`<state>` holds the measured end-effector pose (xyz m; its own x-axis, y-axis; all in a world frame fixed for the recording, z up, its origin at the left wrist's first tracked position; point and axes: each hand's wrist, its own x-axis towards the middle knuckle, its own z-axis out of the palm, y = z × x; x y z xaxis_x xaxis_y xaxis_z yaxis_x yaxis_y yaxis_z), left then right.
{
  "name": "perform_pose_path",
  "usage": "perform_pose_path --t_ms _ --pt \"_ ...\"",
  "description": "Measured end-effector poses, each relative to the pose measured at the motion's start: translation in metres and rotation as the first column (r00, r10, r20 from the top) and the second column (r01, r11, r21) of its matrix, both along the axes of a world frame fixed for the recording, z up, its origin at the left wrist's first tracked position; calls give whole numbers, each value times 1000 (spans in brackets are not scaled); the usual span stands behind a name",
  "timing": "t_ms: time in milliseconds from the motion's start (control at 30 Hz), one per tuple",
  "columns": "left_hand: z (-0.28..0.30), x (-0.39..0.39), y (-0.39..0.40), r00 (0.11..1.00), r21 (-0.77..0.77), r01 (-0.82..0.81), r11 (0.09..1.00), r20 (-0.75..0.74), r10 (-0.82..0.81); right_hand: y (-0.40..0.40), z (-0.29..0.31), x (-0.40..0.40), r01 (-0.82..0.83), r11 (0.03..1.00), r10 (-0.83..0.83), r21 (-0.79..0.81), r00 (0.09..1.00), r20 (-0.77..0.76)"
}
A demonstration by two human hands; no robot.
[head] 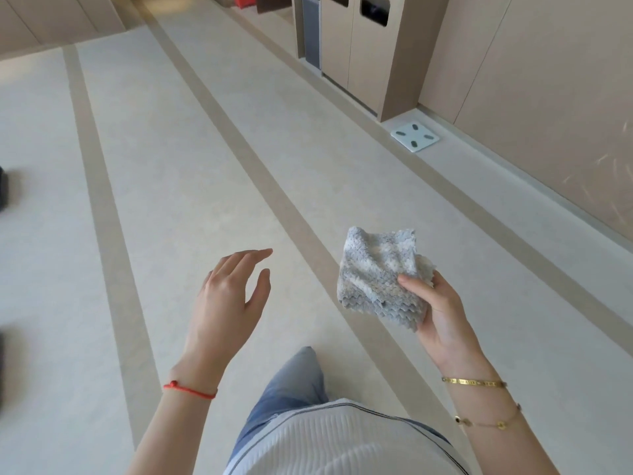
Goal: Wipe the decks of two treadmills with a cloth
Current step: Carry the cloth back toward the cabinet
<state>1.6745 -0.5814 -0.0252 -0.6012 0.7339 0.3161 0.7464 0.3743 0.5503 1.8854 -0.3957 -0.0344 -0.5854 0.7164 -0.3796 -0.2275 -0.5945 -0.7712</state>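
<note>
A folded grey-and-white textured cloth (pixel 380 279) is held in front of me on the right, above the floor. My right hand (pixel 442 313) grips its lower right edge, thumb on top and fingers underneath. My left hand (pixel 229 296) hovers to the left of the cloth, fingers loosely spread and holding nothing, about a hand's width away from it. No treadmill deck is clearly in view; a dark shape (pixel 2 193) shows only at the far left edge and I cannot tell what it is.
Pale floor with tan stripes (pixel 260 173) runs ahead. A white bathroom scale (pixel 415 136) lies on the floor by the right wall. Beige cabinets with dark openings (pixel 363 46) stand at the back right. My leg in blue jeans (pixel 291 389) steps forward below.
</note>
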Motion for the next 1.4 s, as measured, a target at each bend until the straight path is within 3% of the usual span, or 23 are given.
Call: perform_pose_path --t_ms 300,833,1033,1400 --pt "-31 -127 190 999 -20 33 999 14 -32 174 -35 -112 36 998 -34 -55 999 29" --pt "0 -379 581 979 -16 201 979 -9 -201 536 -10 -349 196 979 -195 -52 981 12" --pt "-16 -465 716 988 -22 158 987 8 -157 676 -25 -442 152 988 -152 -39 988 -2" --pt "6 -631 954 999 8 40 999 -9 -40 946 6 -637 14 999 -15 -42 999 -31"
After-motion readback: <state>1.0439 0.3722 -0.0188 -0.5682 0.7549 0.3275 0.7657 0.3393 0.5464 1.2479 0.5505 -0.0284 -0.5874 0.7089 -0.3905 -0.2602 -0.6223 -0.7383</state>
